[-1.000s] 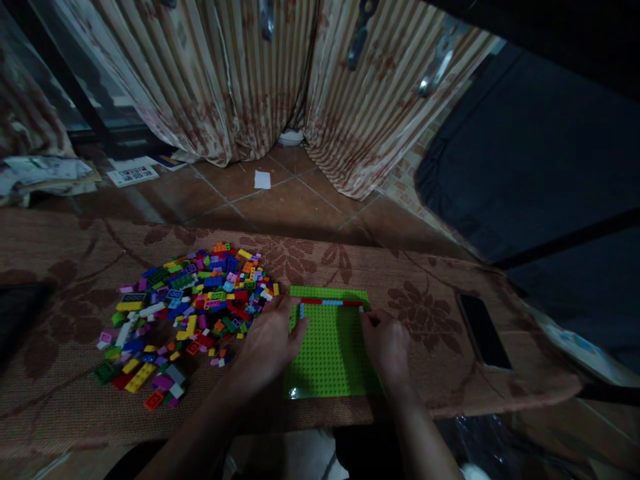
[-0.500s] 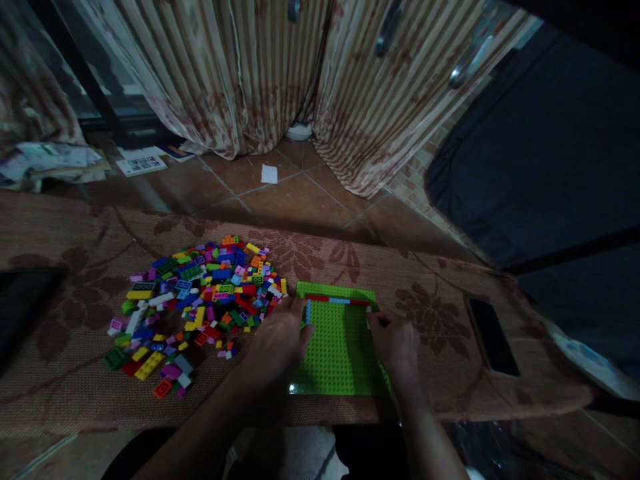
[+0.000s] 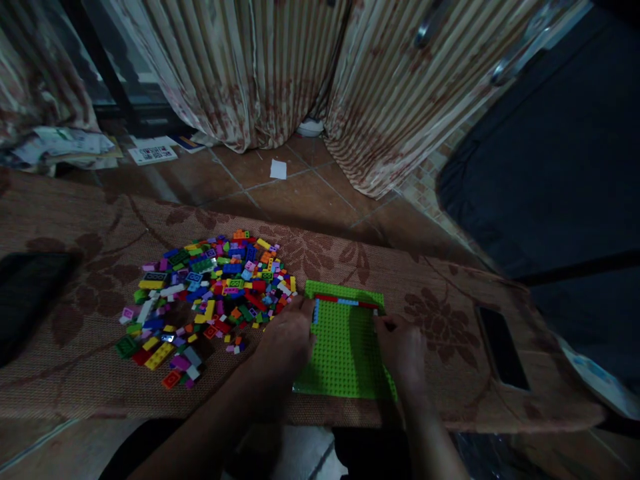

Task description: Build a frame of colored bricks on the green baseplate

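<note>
A green studded baseplate (image 3: pixel 345 360) lies on the cloth-covered surface. Along its far edge runs a row of red and light blue bricks (image 3: pixel 347 302), and a short light blue line (image 3: pixel 316 311) goes down the left side. My left hand (image 3: pixel 290 333) grips the plate's left edge, its fingers bent and the thumb at the border. At the upper right edge, my right hand (image 3: pixel 404 347) is closed in a pinch on a small white brick (image 3: pixel 375 312), mostly hidden by the fingers. The brick is at the right end of the row.
A pile of loose coloured bricks (image 3: pixel 205 287) spreads left of the plate. A phone (image 3: pixel 503 348) lies at the right, and a dark flat object (image 3: pixel 35 293) at the far left. Beyond the far edge are floor tiles, papers (image 3: pixel 153 155) and striped curtains (image 3: pixel 220 73).
The camera view has turned slightly, so the scene sits further right. Both hands stay at the plate's sides; the white brick shows less between my right fingers.
</note>
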{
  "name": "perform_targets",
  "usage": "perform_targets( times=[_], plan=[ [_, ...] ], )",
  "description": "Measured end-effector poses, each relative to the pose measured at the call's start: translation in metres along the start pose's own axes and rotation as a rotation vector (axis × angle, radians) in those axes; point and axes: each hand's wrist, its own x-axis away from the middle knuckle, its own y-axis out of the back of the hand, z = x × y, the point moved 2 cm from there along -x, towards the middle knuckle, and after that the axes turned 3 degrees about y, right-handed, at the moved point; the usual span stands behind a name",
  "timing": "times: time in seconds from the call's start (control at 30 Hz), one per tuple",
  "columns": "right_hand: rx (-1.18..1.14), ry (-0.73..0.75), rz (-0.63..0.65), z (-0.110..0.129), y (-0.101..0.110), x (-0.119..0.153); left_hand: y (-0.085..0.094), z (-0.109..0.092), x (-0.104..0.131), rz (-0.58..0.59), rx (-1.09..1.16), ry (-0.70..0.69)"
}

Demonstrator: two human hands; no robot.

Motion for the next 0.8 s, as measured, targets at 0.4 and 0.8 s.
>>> perform_targets(
  times=[0.4,0.8],
  plan=[
    [0.116,0.018,-0.007,0.0037,0.0023,0.0012,-0.001,0.0002,0.0015,-0.008,0.012,-0.031],
    [0.1,0.052,-0.004,0.0051,-0.0027,0.0008,-0.0045,0.0027,-0.0024,-0.012,-0.013,-0.043]
  ],
)
